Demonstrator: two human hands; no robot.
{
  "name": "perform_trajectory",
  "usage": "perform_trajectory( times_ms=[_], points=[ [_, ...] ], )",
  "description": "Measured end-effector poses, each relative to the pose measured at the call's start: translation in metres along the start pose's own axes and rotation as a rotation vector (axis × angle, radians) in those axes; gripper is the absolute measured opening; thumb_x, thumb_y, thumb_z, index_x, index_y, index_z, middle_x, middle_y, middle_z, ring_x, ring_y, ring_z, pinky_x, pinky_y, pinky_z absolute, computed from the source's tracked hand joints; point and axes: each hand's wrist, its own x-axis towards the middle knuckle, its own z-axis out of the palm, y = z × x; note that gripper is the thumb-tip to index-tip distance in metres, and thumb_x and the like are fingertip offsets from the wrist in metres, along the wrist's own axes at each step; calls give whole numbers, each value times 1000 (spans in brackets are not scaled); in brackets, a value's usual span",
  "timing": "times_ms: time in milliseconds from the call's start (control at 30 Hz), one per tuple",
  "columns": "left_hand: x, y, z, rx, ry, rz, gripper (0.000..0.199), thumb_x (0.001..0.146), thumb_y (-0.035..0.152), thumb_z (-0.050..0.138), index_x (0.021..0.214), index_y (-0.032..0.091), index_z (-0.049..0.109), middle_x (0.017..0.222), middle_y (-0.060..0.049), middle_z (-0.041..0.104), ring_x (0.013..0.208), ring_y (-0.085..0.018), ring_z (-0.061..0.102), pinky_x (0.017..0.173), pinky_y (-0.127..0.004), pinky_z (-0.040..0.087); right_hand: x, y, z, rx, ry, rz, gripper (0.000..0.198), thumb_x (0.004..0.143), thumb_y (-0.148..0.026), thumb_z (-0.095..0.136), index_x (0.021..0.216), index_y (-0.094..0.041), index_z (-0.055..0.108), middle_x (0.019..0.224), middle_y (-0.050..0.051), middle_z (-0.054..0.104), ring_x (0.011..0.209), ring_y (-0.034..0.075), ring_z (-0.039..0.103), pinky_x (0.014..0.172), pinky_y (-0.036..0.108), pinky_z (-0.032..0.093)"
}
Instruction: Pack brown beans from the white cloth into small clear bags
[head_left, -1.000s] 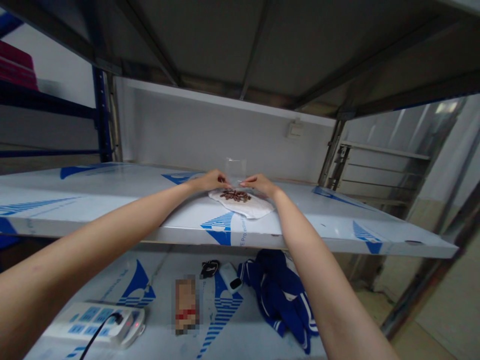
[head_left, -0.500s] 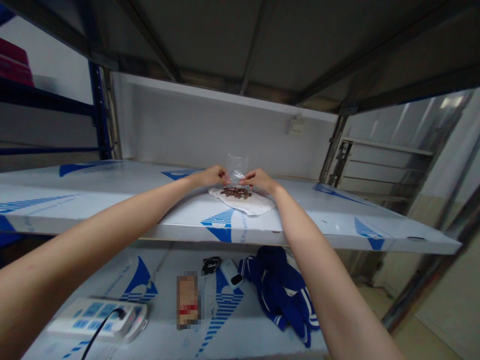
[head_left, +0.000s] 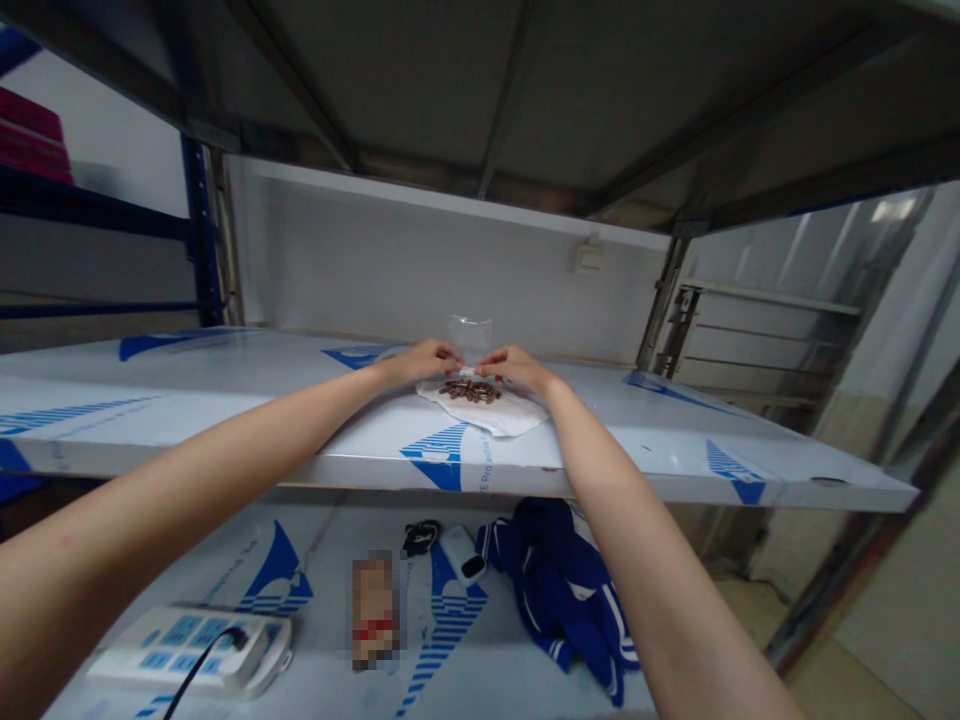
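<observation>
A small clear plastic bag (head_left: 471, 338) stands between my hands at the back of the upper shelf, its far edge raised. My left hand (head_left: 431, 358) pinches the left side of its near end, and my right hand (head_left: 517, 367) pinches the right side. Just in front of the fingers, a heap of small dark brown, bean-like pieces (head_left: 470, 391) lies on a white sheet (head_left: 501, 420), which looks like paper or thin cloth. The bag appears to hold nothing, though my fingers hide its near edge.
The film-covered upper shelf (head_left: 247, 400) has its front edge below my forearms. On the lower level lie a white power strip (head_left: 187, 650) with a black cable, a blurred-out brown item (head_left: 373, 610), a pale blue device (head_left: 463, 553), a black bundle (head_left: 421, 537) and blue clothing (head_left: 551, 580).
My fingers have come slightly closer together at the bag's near end, bunching it there. The bag's top sits a little lower in view. The brown pieces stay on the sheet.
</observation>
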Motion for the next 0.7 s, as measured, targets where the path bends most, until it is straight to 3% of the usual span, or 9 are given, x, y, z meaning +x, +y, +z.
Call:
perform_trajectory(
  times_ms=[167,400,700],
  points=[
    [1,2,0,-45,-21,32,21,72,29,57,74,9,62,69,-5,60,63,-14,52,62,-26,37,5,8,-1,20,-50,-58,14,71,-22,64,75,-8,67,58,1,55,51,8,40,50,23,30],
    [-1,8,3,21,-58,-32,22,76,29,56,70,9,63,65,-4,60,60,-13,50,60,-24,36,5,7,-1,46,-115,-46,16,71,-24,64,73,-8,67,58,2,57,52,9,44,53,24,32],
    [5,3,2,84,-16,40,25,76,32,55,72,9,63,66,-4,59,61,-13,49,58,-23,35,5,3,0,7,-37,-56,15,72,-24,64,66,-10,62,55,-1,49,51,8,39,52,24,30]
  ],
)
